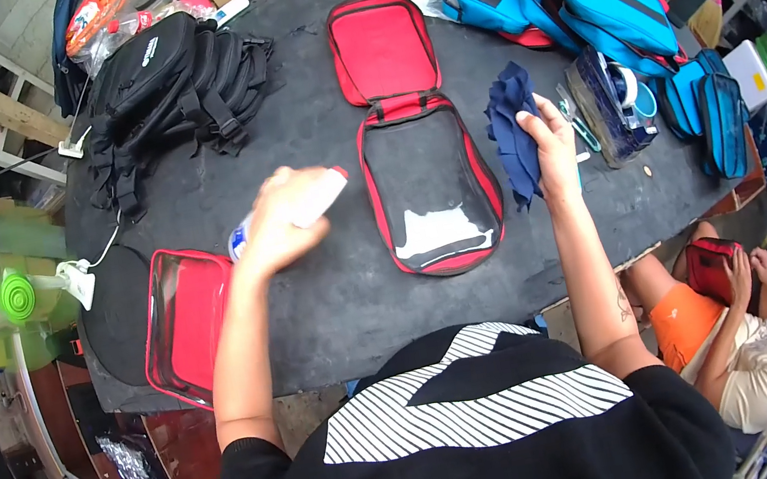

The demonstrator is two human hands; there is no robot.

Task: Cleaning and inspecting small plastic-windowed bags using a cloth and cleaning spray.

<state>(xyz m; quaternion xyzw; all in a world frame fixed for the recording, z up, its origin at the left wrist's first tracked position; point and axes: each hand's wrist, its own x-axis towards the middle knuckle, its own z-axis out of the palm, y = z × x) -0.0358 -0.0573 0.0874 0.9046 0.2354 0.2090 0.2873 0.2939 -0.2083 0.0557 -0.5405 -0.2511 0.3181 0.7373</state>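
My left hand is closed around a spray bottle with a white head and a red tip. Below the fist, a bit of its blue-and-white body shows; the rest is hidden. Its head points toward a red pouch with a clear window, lying unfolded on the black table, its red-lined flap laid back at the far side. To the right of this pouch, my right hand grips a crumpled dark blue cloth. A second red-edged clear pouch lies beside my left forearm.
Black backpacks are heaped at the far left of the table, blue bags at the far right. A clear box with tape rolls stands right of the cloth. A green fan is at left. Another person sits at lower right, handling a red pouch.
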